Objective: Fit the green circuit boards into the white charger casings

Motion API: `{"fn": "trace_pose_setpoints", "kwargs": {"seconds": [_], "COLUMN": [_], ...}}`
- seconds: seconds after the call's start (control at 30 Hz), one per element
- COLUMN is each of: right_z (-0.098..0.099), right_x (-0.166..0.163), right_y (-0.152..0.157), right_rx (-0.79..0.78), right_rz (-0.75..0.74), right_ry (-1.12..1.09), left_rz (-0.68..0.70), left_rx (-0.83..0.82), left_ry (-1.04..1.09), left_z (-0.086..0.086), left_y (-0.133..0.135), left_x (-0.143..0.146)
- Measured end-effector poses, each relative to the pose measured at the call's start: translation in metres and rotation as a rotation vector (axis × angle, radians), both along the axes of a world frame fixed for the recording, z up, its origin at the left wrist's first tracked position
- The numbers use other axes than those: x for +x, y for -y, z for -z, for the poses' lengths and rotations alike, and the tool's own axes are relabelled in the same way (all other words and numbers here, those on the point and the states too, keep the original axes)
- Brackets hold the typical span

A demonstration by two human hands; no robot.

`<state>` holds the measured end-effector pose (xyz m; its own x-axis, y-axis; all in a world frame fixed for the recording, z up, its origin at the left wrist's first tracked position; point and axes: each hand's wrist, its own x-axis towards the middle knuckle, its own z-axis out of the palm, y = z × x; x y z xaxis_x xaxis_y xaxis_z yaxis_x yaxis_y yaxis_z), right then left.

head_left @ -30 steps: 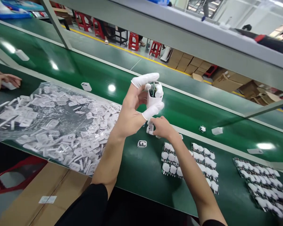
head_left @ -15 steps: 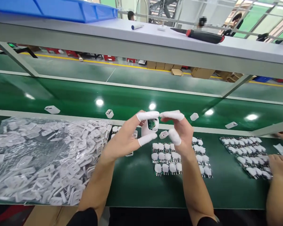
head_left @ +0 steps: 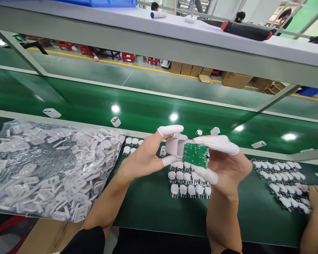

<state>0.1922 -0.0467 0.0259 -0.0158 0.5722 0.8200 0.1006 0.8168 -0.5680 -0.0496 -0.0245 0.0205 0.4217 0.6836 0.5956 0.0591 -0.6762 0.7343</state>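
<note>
Green circuit board [head_left: 196,155], sunk inside the white housing [head_left: 172,146] half a second ago, now at its mouth, mostly exposed, pinched by the right hand [head_left: 226,168], housing still gripped by the left hand [head_left: 144,158], both above rows of white-topped boards [head_left: 183,189].
</note>
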Motion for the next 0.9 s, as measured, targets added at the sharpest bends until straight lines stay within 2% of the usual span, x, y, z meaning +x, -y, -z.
{"fn": "trace_pose_setpoints", "kwargs": {"seconds": [0.13,0.3,0.9], "right_z": [-0.0052,-0.0029,-0.0029], "right_x": [-0.0011,-0.0025,-0.0005], "right_y": [0.0023,0.0009,0.0001], "right_rx": [0.012,-0.024,-0.009], "right_rz": [-0.035,-0.047,-0.078], "right_ry": [0.019,0.048,0.11], "left_rz": [-0.003,0.029,0.066], "left_rx": [-0.023,0.057,0.03], "left_ry": [0.042,0.069,0.076], "left_z": [-0.0021,-0.0008,0.003], "left_y": [-0.0004,-0.0018,-0.0036], "left_x": [0.0001,0.0008,0.0008]}}
